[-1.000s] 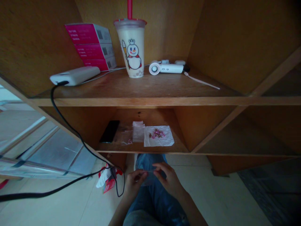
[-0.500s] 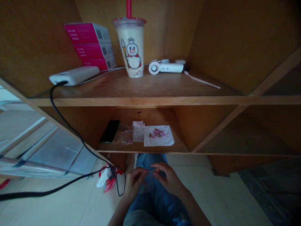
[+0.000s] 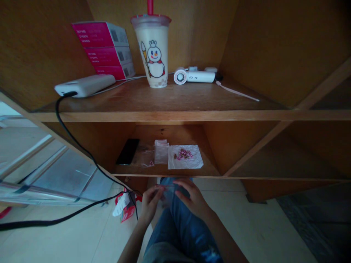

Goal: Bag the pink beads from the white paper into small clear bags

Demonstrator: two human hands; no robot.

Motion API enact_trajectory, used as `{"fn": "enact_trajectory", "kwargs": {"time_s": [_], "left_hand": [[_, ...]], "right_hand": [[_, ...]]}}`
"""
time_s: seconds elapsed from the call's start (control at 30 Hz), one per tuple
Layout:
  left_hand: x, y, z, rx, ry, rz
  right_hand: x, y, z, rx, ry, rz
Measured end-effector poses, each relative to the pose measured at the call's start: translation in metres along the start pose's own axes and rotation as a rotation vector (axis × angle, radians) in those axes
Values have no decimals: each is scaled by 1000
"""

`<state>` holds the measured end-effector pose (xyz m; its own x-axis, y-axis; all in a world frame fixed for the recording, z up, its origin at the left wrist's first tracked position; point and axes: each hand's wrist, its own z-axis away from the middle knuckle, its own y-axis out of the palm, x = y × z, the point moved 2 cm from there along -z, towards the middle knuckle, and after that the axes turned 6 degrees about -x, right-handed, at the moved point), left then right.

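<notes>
Over my lap I hold a small clear plastic bag (image 3: 168, 193), thin and hard to make out against the jeans. My left hand (image 3: 150, 202) pinches its left side between thumb and fingers. At the bag's upper right edge is my right hand (image 3: 192, 199), its index finger and thumb curved around that edge. On the lower shelf, pink beads (image 3: 184, 154) lie heaped on a white crumpled sheet (image 3: 196, 162). Left of it are a stack of clear zip bags (image 3: 161, 151) and another clear bag with a few pink beads (image 3: 150, 163).
A black phone (image 3: 128, 151) lies on the lower shelf. Above stand a milk tea cup (image 3: 152, 54), pink boxes (image 3: 95, 34), a white power bank (image 3: 85, 86) and a small white fan (image 3: 194, 76). A black cable (image 3: 90, 155) hangs down at the left.
Both hands have moved up a little toward the shelf edge and slightly apart, with the clear bag showing more between them. The things on the shelves stay where they were.
</notes>
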<state>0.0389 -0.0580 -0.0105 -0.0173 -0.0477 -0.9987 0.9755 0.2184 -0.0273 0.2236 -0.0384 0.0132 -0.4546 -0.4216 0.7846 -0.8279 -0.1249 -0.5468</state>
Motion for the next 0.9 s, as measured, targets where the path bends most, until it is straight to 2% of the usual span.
{"fn": "enact_trajectory", "kwargs": {"time_s": [0.13, 0.17, 0.33, 0.5, 0.63, 0.77, 0.83, 0.9], "left_hand": [[-17, -22, -41, -271, -28, 114], [-20, -27, -53, -304, -37, 147], [-22, -44, -108, -331, 16, 76], [-8, -54, -143, -361, 183, -243], [-3, -54, -149, -424, 336, -480], [-10, -45, -135, -457, 583, -753], [-12, -38, -125, -440, 629, -898], [-12, -32, -118, -406, 613, -1018]], "right_hand": [[-10, -1, -15, -34, -53, 383], [-13, 1, -18, -34, -61, 458], [-24, 10, -28, -22, -88, 621], [-26, 18, -30, -15, -101, 611], [-24, 20, -29, -6, -101, 597], [-23, 20, -28, 10, -97, 595], [-23, 21, -28, 14, -96, 595], [-22, 21, -27, 14, -101, 597]]}}
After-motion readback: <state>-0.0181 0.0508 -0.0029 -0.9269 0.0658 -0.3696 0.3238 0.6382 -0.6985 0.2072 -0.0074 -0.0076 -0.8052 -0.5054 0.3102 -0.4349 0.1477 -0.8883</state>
